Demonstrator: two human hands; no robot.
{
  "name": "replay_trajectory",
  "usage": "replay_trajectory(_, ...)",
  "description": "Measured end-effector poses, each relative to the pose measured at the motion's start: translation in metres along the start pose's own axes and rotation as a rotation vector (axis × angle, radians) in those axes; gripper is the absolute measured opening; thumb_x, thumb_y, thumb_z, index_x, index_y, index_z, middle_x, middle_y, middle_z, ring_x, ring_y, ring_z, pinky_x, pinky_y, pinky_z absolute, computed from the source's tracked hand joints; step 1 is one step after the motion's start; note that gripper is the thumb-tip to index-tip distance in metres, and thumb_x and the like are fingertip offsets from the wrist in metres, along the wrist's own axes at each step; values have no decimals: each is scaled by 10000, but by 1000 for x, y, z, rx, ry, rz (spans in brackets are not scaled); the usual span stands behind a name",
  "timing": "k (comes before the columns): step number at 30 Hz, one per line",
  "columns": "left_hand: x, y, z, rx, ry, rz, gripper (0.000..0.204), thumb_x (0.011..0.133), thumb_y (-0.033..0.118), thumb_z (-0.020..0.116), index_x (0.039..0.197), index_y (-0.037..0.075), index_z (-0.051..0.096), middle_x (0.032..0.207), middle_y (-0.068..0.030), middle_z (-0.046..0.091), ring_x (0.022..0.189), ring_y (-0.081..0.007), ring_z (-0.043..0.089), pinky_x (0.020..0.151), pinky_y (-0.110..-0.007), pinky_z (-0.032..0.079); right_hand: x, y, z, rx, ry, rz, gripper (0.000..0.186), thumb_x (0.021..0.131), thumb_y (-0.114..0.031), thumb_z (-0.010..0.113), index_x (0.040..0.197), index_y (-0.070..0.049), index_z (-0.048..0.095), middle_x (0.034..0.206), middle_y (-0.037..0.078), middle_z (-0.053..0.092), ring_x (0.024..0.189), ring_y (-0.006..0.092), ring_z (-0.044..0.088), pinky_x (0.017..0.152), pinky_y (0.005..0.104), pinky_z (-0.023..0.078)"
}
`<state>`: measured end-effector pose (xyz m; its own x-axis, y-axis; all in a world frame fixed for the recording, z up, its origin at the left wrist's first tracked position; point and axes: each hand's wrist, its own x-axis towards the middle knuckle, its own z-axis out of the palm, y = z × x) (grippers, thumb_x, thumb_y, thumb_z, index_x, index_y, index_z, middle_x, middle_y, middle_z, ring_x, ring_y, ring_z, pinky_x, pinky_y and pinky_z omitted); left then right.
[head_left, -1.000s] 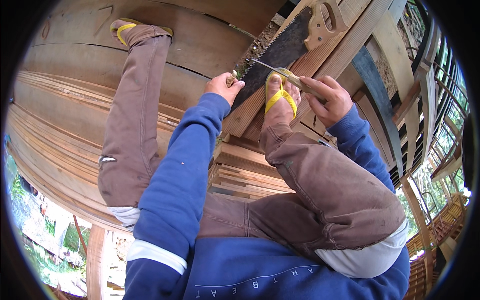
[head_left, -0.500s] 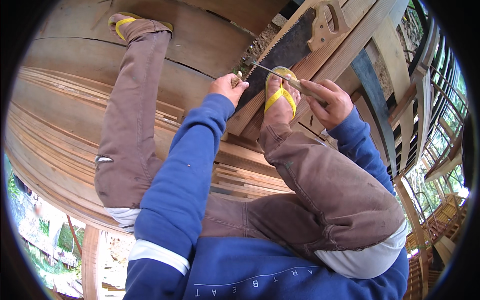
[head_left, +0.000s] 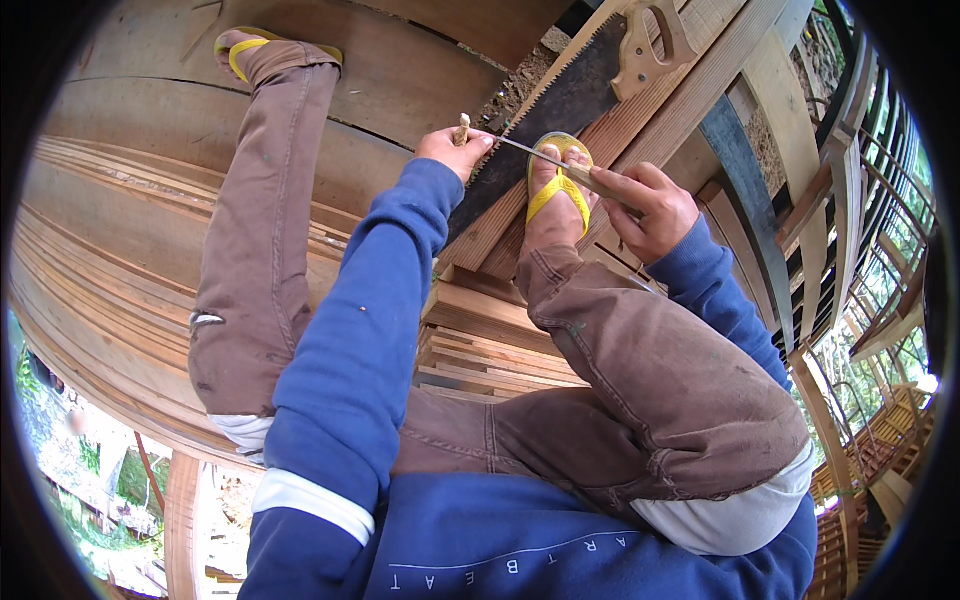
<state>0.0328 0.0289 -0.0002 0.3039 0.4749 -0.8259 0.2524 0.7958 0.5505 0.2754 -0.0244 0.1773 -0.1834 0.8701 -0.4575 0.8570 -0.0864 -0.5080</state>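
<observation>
A handsaw [head_left: 560, 103] with a wide dark blade and a pale wooden handle [head_left: 652, 55] lies on the planks, its toothed edge to the upper left. My right hand [head_left: 655, 210] is closed round the wooden handle of a thin metal file [head_left: 528, 152]. The file reaches left across the saw's teeth, its tip close to my left hand [head_left: 452, 152]. That hand is closed at the toothed edge, and a short pale wooden stick [head_left: 463, 128] pokes up from its fingers. My right foot, in a yellow flip-flop [head_left: 562, 190], rests beside the blade on the planks.
Wide boards [head_left: 400, 80] lie to the upper left, with a gap beside the saw. Stacked thin planks [head_left: 490, 340] run beneath my legs. Dark curved slats [head_left: 745, 180] and a railing stand at right. My left foot [head_left: 245, 50] is stretched out at upper left.
The file has slid left and down, its tip now near my left hand. My left hand has shifted slightly up and left, and the stick in it stands more upright.
</observation>
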Motion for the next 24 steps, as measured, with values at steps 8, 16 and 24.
replay_trajectory(8,3,6,1,19,-34,-58,243,882,262,731,990,46,703,867,3,670,733,-91,553,695,-257,459,1,-1,1,-85,-4,-24,307,828,-115,687,1124,-187,712,871,79,603,725,254,647,654,365,551)
replay_trajectory(16,6,3,0,100,-48,-35,254,868,269,747,991,50,706,868,0,669,751,-98,566,706,-264,468,16,8,-8,-120,-43,-68,330,808,-79,704,1132,-144,712,882,94,607,754,260,644,667,360,539)
replay_trajectory(24,-12,14,2,531,-12,-11,251,826,218,781,950,12,707,838,-48,708,749,-104,610,737,-277,501,15,16,-4,-63,-45,-53,312,823,-97,702,1133,-130,707,869,103,610,743,277,643,669,374,536)
